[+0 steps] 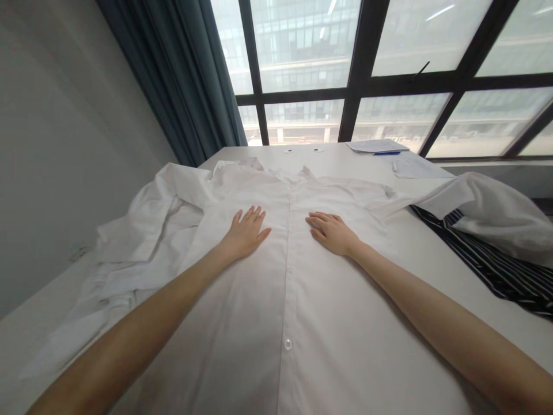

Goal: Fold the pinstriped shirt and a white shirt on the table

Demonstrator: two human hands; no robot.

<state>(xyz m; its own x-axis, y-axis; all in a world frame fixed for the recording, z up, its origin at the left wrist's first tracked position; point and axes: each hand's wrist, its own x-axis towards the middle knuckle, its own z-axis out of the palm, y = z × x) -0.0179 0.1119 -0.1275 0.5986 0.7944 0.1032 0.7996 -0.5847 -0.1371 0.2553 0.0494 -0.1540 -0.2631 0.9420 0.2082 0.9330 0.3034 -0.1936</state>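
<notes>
White shirt (332,323) is laid lengthwise, six to twelve o'clock, under the left hand (246,236), fingers wide, and right hand (332,231), fingers together, its button line (289,271) flanked almost evenly by both.

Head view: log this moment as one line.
left hand: palm down on white shirt | right hand: palm down, same shirt | button line: between hands

I count via remote feed: 1 L hand (245,235) + 1 R hand (332,231), 2 tot; 1 wht shirt (259,300), buttoned; 1 blk striped cloth (496,268); 1 blu pen (386,153); 1 curtain (181,69); 1 tbl (268,152). Wht heap (138,280), L side: qty unclear, folds merge.
</notes>
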